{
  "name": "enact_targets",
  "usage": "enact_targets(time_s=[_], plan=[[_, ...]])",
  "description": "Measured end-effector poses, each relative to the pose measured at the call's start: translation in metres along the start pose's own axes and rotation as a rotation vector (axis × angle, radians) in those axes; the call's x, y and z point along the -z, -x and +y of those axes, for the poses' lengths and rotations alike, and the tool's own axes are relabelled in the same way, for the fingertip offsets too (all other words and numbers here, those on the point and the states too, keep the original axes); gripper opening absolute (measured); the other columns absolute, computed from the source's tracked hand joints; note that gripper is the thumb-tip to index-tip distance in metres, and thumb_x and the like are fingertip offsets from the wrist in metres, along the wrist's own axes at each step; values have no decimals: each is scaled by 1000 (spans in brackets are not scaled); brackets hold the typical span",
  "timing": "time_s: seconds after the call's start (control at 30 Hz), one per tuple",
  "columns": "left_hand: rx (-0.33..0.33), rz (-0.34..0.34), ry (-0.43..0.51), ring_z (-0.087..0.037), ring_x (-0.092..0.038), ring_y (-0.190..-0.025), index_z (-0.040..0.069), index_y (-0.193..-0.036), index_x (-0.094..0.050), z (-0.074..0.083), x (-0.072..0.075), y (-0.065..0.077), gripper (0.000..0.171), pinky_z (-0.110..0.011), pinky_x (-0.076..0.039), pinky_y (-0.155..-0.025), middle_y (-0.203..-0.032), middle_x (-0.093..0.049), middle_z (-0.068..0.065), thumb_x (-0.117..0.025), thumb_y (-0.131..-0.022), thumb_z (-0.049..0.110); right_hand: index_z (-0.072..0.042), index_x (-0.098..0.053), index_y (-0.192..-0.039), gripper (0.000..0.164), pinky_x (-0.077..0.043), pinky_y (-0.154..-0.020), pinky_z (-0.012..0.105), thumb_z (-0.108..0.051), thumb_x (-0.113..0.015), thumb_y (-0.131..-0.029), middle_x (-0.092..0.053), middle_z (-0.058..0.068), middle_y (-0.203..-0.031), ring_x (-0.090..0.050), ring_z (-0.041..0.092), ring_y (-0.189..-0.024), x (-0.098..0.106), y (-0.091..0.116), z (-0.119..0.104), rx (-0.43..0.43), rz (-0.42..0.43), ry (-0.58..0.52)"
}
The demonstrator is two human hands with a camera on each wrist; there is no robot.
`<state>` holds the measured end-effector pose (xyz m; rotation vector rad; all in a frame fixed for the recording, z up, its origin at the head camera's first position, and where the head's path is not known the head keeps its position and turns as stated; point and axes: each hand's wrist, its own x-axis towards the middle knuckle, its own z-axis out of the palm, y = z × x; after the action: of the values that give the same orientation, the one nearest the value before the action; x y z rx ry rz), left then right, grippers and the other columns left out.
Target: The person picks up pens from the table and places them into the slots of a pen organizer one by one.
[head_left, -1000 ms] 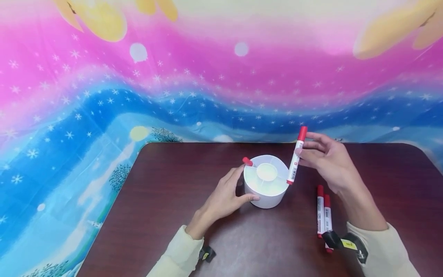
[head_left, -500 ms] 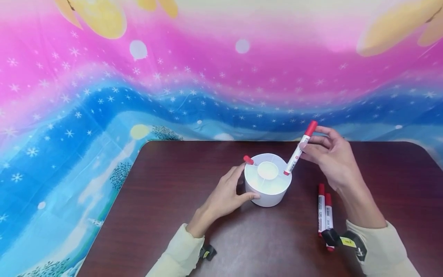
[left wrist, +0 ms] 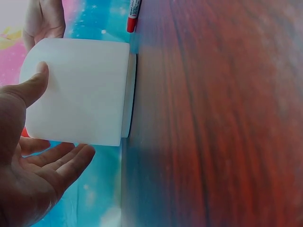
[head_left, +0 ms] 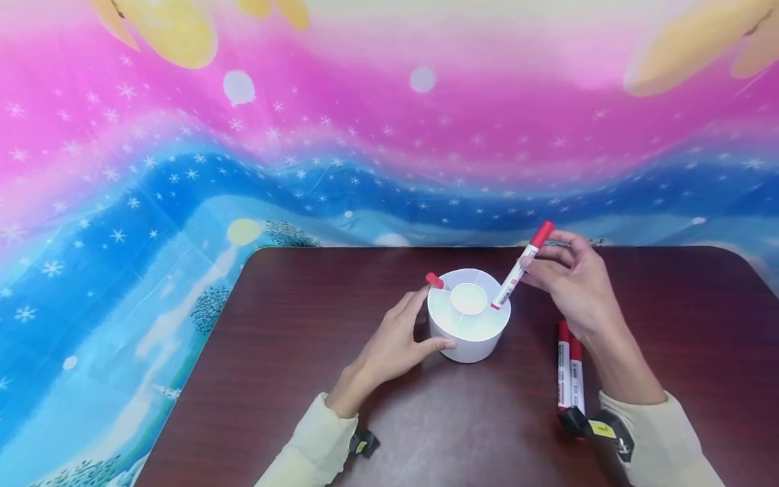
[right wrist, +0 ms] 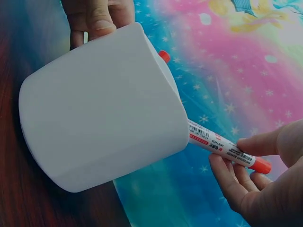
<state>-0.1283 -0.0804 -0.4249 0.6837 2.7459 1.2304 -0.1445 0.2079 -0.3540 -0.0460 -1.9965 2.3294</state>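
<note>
A round white pen holder (head_left: 468, 346) with a central ring and divided compartments stands on the table. My left hand (head_left: 389, 346) grips its left side, thumb at the front and fingers behind. My right hand (head_left: 575, 284) pinches a whiteboard marker (head_left: 514, 276) with a white barrel and red cap. The marker leans, cap up and to the right, with its lower end just inside the holder's right rim. In the right wrist view, the holder's wall hides that end of the marker. A red marker end (head_left: 434, 280) sticks up from the holder's back-left compartment.
Two red-and-white markers (head_left: 564, 368) lie side by side on the dark wooden table (head_left: 274, 325), partly hidden by the strap device (head_left: 599, 429) on my right wrist. A colourful snowflake-patterned cloth (head_left: 365, 149) hangs behind the table's far edge.
My right hand has moved the marker left and lowered its end from outside the right rim to inside it, tilting it more. The left hand keeps its hold on the pen holder.
</note>
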Motion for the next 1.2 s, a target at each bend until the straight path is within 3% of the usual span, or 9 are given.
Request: enact_targets(time_s=[0.43,0.8,1.2], plan=[[-37,29,60,-16,-60,-136,20,-165,-41,-1,-2,0,97,-30,-57,-109,-147,-59,-2,-94,-85,33,-16,-51,-132,40,-65,-82,26,1,-70,-101,-64,1,-109,-77,5,-91,-3,-2,7,-19,-11,55],[-26,32,71,-15,-60,-136,21,-165,-41,-1,-3,-1,98,-31,-57,-110,-146,-59,-3,-95,-84,33,-6,-49,-149,52,-65,-84,25,-4,-71,-102,-68,0,-109,-77,3,-94,-9,-3,13,1,-44,115],[-22,21,90,-16,-61,-136,19,-166,-40,0,-2,0,98,-28,-58,-107,-146,-58,-4,-94,-84,30,-1,-49,-155,53,-63,-90,22,-16,-67,-107,-66,-2,-115,-74,-3,-101,-11,-2,15,17,-59,343]])
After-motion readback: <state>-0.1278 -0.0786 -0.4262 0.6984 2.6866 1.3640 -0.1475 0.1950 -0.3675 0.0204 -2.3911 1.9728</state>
